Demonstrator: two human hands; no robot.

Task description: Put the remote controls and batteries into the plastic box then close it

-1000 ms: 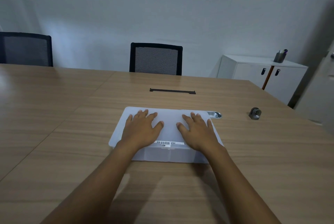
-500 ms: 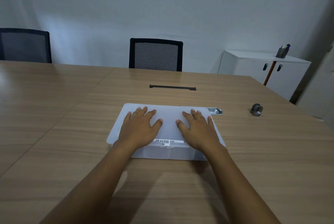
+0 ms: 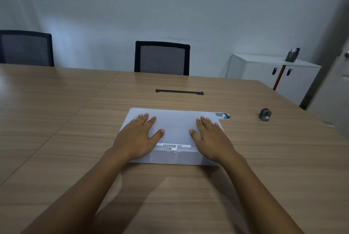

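A frosted white plastic box [image 3: 174, 126] lies on the wooden table [image 3: 56, 120] in front of me, its lid down and a barcode sticker at its near edge. My left hand [image 3: 137, 138] rests flat on the left half of the lid, fingers spread. My right hand [image 3: 211, 139] rests flat on the right half in the same way. Neither hand holds anything. No remote controls or batteries are visible; the box's contents are hidden by the lid.
A shiny metal piece [image 3: 222, 115] pokes out behind the box's far right corner. A small grey round object [image 3: 265, 114] sits on the table to the right. A black cable slot [image 3: 179, 92], two chairs [image 3: 162, 58] and a white cabinet [image 3: 272, 72] lie beyond.
Both hands have stayed flat on the lid, spreading slightly further apart. The view has tilted up a little.
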